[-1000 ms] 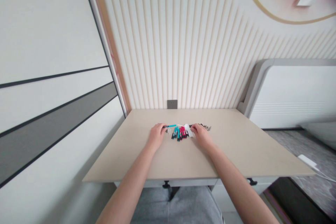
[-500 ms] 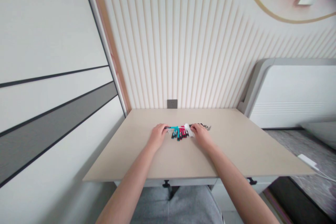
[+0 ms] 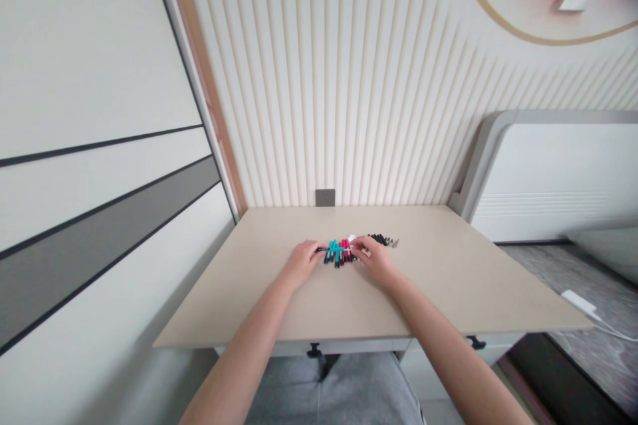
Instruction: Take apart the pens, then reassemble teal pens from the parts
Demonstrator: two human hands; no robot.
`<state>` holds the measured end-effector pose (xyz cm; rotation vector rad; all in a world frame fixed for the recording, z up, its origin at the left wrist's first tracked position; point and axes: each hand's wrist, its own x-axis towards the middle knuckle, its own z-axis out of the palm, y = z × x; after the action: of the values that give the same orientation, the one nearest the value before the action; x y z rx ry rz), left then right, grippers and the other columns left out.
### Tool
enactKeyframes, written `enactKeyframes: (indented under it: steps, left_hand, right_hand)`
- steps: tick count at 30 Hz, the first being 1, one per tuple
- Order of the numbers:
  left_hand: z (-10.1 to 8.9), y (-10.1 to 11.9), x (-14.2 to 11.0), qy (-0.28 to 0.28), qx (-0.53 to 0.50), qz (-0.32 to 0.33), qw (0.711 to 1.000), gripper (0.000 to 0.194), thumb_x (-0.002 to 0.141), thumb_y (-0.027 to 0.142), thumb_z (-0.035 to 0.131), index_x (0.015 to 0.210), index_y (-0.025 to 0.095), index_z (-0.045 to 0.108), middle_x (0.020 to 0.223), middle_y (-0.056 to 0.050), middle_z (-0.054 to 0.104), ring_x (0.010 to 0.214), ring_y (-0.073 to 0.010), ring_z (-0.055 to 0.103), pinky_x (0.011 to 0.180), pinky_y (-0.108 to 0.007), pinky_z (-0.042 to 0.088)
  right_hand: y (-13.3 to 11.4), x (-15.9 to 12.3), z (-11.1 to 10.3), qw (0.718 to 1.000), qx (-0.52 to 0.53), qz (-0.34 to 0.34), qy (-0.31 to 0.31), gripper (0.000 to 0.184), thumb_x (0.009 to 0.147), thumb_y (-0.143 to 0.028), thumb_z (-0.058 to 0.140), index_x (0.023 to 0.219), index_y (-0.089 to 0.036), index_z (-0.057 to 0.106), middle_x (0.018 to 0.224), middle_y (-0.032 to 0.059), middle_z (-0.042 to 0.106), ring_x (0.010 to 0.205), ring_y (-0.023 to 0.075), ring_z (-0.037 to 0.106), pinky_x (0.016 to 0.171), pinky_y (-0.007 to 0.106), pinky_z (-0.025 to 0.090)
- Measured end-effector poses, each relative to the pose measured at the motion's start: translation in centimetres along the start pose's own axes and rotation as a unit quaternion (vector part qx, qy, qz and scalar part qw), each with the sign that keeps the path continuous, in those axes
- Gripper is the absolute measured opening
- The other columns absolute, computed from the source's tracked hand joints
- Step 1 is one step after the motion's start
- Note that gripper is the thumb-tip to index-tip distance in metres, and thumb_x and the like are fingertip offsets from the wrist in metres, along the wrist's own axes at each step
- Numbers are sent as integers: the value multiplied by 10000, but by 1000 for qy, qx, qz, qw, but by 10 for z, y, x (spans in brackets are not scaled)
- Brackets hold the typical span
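My left hand point(image 3: 302, 261) is closed on the black end of a teal-and-black pen point(image 3: 335, 250), held level over the other pens. At the pen's right end a thin white rod point(image 3: 347, 249) sticks out. The thumb and fingers of my right hand point(image 3: 371, 254) are pinched at that rod; the fingertips are too small to show the grip exactly. Beneath lie several teal-and-black pens point(image 3: 337, 261) and several red-and-black pens point(image 3: 347, 256), side by side on the table point(image 3: 343, 305). White pieces point(image 3: 351, 238) are partly hidden behind my right hand.
Right of my right hand lie a row of small black parts point(image 3: 379, 239) and several silvery pieces point(image 3: 395, 242). A dark wall socket point(image 3: 325, 197) is behind the table. A white cabinet point(image 3: 114, 246) stands left, a bed headboard point(image 3: 548, 172) right.
My right hand has moved left from the white pieces to the end of the pen. The pen has come slightly lower and right in my left hand, over the row.
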<state>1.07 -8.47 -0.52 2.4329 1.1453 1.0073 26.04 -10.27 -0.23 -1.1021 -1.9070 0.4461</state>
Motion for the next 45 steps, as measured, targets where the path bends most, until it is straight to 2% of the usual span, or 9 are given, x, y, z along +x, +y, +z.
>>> enactKeyframes:
  steps: [7,12,16,19,25,29,34,39,45]
  left_hand:
    - [-3,2,-2,-2,-35,1,999,161,922,293,542,988,204,660,953,-49,682,909,-178,615,844,-306,468]
    - [-3,3,-1,-1,-36,-3,999,156,919,278,545,1003,209,656,964,-48,682,923,-180,612,861,-314,469]
    - [-1,5,-1,-8,-25,2,1000,155,917,280,545,989,208,662,958,-48,684,916,-183,616,858,-317,471]
    - [0,6,0,-6,-20,4,1000,161,922,273,537,1004,211,660,971,-49,686,925,-185,618,862,-320,471]
    - [-3,2,2,47,-3,-26,999,163,930,262,509,1014,202,635,965,-50,671,921,-191,612,858,-331,473]
    - [-7,-2,3,106,28,-45,993,140,927,233,491,974,197,618,940,-45,649,915,-192,597,851,-333,470]
    - [-11,-5,2,167,46,-56,983,129,928,214,481,977,204,600,964,-50,636,943,-197,583,876,-341,460]
    - [-12,-5,2,173,51,-67,981,133,925,211,488,995,194,600,960,-55,649,930,-204,595,858,-349,469]
    - [-12,-6,2,194,56,-85,976,143,924,194,480,1011,196,594,971,-62,651,933,-213,597,855,-359,473]
  right_hand:
    - [-2,-1,-2,997,53,59,18,232,833,-356,581,981,-197,661,774,26,674,721,167,586,711,287,454]
    - [-2,-2,-2,995,58,82,17,264,830,-395,571,971,-197,673,770,24,679,699,167,583,678,275,450]
    - [-1,-2,0,995,54,89,7,294,892,-403,473,949,-194,672,722,16,673,657,160,591,650,259,448]
    - [2,-2,2,995,51,92,4,342,924,-410,412,990,-189,665,765,32,694,699,170,627,691,266,466]
    - [2,0,2,995,30,92,38,415,954,-434,342,1089,-183,643,968,74,712,863,192,649,777,283,476]
    - [4,1,-1,992,-4,102,73,407,949,-417,346,1042,-176,660,939,84,710,849,194,641,755,277,470]
    - [7,2,-2,989,-39,116,84,351,923,-363,388,1008,-181,675,940,76,712,841,190,634,769,273,462]
    - [12,2,-2,988,-64,114,79,298,894,-296,426,957,-181,694,935,66,715,831,187,630,753,266,451]
    - [16,1,2,990,-111,60,59,264,892,-243,450,932,-177,703,933,71,701,901,201,606,837,292,428]
